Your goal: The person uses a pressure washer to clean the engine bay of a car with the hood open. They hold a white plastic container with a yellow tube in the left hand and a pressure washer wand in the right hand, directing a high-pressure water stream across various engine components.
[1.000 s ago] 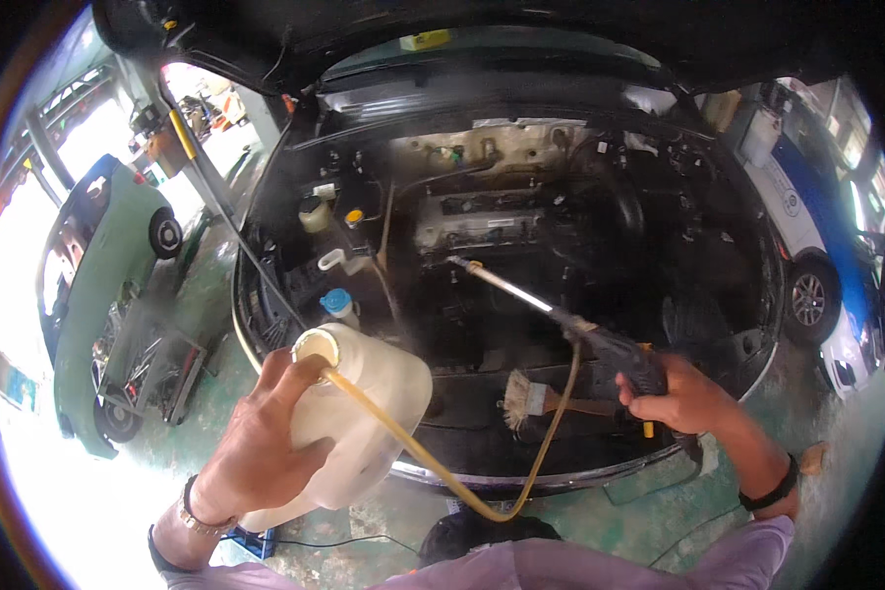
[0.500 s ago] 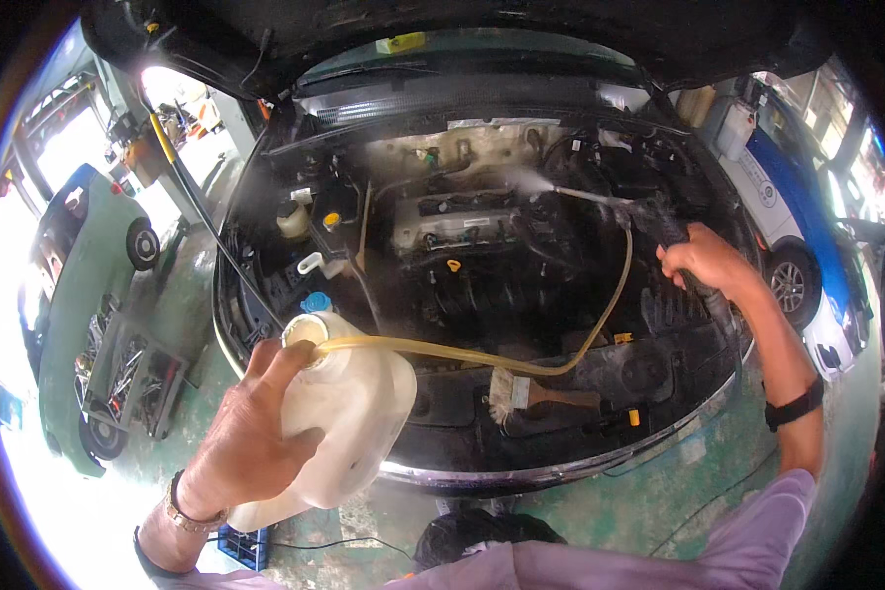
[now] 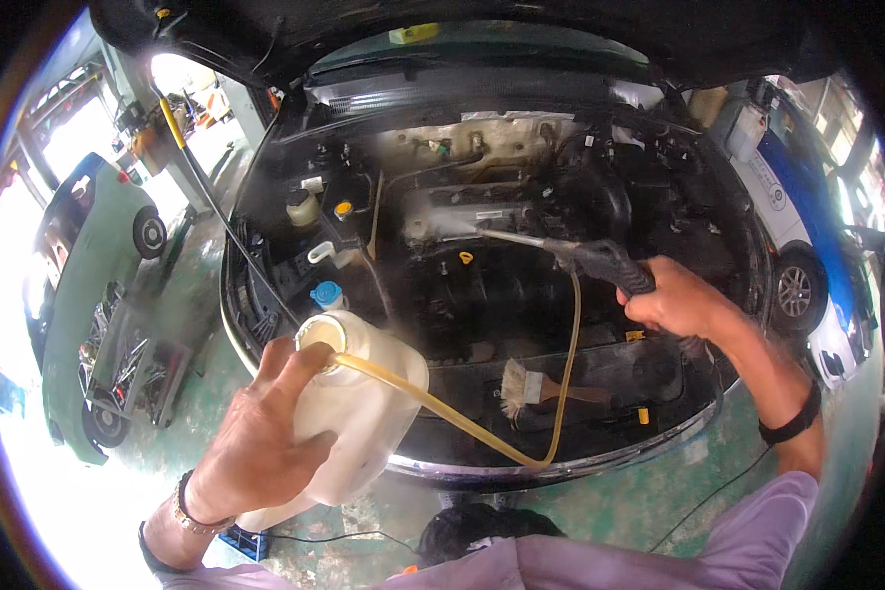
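Note:
My left hand is closed round the neck of a white plastic jug, its fingers at the open mouth beside the hose. From that mouth a yellowish clear hose loops across to a black spray gun with a thin metal nozzle. My right hand grips the spray gun's handle. A whitish mist leaves the nozzle tip and hits the engine, partly veiling its left end. Below the gun, a wooden-handled brush with pale bristles lies on the front panel, the hose passing over its handle.
The raised hood hangs above the engine bay. A prop rod rises at the left. A blue cap sits just behind the jug. A green car and a tool cart stand left; a blue and white vehicle stands right.
My right hand has moved the spray gun left and nearer to me, so the mist now lands on the engine's left part. The hose loop has shifted left and sags lower, over the brush handle.

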`<state>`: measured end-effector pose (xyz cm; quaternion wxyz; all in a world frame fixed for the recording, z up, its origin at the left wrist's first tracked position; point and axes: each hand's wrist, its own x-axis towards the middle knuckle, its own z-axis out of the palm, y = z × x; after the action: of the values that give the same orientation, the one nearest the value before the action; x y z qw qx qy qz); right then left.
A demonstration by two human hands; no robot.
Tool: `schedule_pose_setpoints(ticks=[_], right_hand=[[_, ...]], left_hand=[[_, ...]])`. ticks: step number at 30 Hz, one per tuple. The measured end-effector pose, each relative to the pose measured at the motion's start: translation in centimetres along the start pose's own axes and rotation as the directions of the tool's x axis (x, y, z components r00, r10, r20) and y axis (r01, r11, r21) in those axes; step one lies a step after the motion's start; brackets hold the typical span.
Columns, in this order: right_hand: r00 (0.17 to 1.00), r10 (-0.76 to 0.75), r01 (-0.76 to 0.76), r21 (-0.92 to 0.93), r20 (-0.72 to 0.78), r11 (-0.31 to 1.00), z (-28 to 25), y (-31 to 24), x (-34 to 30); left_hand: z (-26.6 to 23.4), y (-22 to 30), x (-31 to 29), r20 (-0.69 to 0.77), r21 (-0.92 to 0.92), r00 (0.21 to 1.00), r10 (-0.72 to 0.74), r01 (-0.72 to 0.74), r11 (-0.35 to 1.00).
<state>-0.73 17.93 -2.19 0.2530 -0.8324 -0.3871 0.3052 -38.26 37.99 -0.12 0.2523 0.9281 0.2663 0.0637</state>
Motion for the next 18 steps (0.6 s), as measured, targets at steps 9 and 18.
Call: schedule_pose_setpoints(ticks=[9,18], right_hand=[[0.983,-0.151,0.156,-0.043,0.101,0.987,2.6,1.7,-2.4],[0.996,-0.026,0.023,-0.043,-0.086,0.999,3.1,3.8,-4.5]], left_hand=[[0.0,0.2,0.1,0.007,0.038,1.0,0.006,-0.006,0.999],[0.1,0.3,0.0,0.019,0.015,0.999,-0.032,0.031,0.999]])
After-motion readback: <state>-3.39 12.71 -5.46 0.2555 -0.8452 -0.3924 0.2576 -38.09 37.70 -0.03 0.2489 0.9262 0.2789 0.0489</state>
